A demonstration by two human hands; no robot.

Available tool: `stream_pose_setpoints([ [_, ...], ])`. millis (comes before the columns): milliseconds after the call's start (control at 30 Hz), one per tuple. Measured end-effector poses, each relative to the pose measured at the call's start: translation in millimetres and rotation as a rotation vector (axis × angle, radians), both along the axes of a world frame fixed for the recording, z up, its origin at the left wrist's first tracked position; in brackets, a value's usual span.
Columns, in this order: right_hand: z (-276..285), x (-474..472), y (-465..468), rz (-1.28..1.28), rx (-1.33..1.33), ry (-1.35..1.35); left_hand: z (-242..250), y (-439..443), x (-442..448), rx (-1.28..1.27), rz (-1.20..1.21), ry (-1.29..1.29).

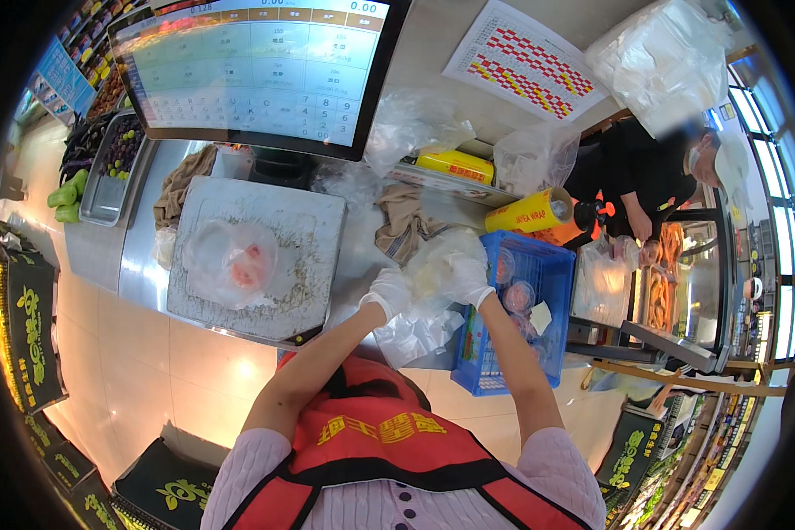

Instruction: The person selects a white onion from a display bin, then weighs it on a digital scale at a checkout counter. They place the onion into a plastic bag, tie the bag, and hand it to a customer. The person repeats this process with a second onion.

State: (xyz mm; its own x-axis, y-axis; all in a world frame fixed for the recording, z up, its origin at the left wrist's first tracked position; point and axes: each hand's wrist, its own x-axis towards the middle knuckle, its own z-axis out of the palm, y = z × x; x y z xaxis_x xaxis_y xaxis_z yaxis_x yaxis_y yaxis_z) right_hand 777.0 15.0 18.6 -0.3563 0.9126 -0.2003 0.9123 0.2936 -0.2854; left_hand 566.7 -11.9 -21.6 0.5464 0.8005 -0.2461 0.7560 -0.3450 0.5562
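Note:
Both of my hands are in white gloves over the steel counter (358,265). A crumpled clear plastic bag (430,255) is bunched between them, with something pale showing through it that I cannot make out. My left hand (389,293) grips its near left side. On its right side is my right hand (467,273), fingers closed on the plastic, beside a blue plastic crate (556,311). More clear plastic film (417,336) lies just below the hands. To the left, a clear bag (232,265) with red pieces inside rests on a worn scale platform (291,225).
A touchscreen (258,73) stands behind the platform. Brown cloths (404,218) lie on the counter. Cling-wrap rolls (527,211) sit behind the crate, which holds clear round tubs (519,298). A masked co-worker (636,172) stands at far right near a food display (666,278).

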Motion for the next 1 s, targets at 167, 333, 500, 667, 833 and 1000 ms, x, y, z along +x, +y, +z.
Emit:
stream_pose_setpoints([
  [167,-13,14,-6,-0.254,-0.086,0.132,-1,-1,2,-0.191,0.607,-0.423],
  [333,-27,18,-5,0.098,0.043,0.122,-12,-2,0,0.023,0.475,-0.629],
  [500,-34,-5,2,0.194,-0.109,0.128,-15,-10,1,0.019,0.38,-0.346],
  [667,-23,-28,18,0.323,0.088,0.041,-33,-11,7,0.25,0.386,-0.216],
  [833,-12,-40,28,0.17,-0.067,0.046,-42,-4,12,0.517,0.375,-0.016],
  [1000,-19,-37,27,0.388,-0.143,-0.299,-1,-1,3,0.345,0.343,-0.209],
])
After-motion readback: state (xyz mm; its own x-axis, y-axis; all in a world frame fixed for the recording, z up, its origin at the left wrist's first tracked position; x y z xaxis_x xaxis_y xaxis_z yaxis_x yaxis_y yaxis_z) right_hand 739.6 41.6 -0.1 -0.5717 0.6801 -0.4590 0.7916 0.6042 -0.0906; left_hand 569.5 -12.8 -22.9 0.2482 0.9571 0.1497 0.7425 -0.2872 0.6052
